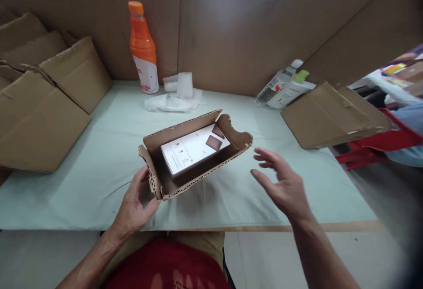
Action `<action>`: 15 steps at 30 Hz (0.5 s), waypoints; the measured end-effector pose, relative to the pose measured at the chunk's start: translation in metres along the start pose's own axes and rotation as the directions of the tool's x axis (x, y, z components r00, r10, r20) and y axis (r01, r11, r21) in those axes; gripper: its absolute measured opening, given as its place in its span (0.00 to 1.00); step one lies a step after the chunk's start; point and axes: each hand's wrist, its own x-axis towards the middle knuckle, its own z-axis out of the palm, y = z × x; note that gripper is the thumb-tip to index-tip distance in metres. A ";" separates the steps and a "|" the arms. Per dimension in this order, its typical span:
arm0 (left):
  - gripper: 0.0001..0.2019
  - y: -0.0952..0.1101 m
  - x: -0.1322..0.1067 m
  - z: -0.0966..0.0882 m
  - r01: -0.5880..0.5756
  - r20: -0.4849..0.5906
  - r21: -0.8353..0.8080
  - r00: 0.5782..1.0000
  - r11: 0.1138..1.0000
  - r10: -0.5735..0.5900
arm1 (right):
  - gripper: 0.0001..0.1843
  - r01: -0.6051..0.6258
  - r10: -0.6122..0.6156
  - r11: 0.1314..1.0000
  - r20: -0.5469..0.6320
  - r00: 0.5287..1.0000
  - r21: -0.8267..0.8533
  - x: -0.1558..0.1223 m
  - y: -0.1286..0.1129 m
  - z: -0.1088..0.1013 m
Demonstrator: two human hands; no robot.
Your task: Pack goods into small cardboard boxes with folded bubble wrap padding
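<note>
A small open corrugated cardboard box is tilted above the pale green table, near its front edge. Inside it lies a white product box with brown squares printed on top. My left hand grips the cardboard box at its near left corner, thumb on the outer wall. My right hand hovers to the right of the box, apart from it, fingers spread and holding nothing.
An orange bottle stands at the back, beside crumpled clear plastic and white rolls. Flattened cartons lie at left, another carton at right with two bottles behind it. Brown cardboard walls the back. A red stool stands at right.
</note>
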 end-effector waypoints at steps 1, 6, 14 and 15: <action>0.36 0.001 -0.005 0.003 -0.001 0.004 0.003 1.000 1.000 0.001 | 0.29 -0.063 0.059 0.997 0.095 0.994 0.043 0.001 0.009 0.010; 0.37 0.009 -0.008 0.021 -0.061 -0.003 0.062 0.998 0.996 0.061 | 0.27 -0.228 0.147 0.950 0.340 0.929 0.212 0.015 0.029 0.064; 0.37 0.012 0.135 0.052 -0.072 0.068 -0.176 0.994 0.982 0.085 | 0.28 -0.360 0.353 0.895 0.074 0.933 0.264 0.045 0.049 0.100; 0.38 0.011 0.151 0.054 -0.067 0.070 -0.198 0.994 0.978 0.082 | 0.28 -0.347 0.346 0.894 0.054 0.937 0.283 0.051 0.051 0.106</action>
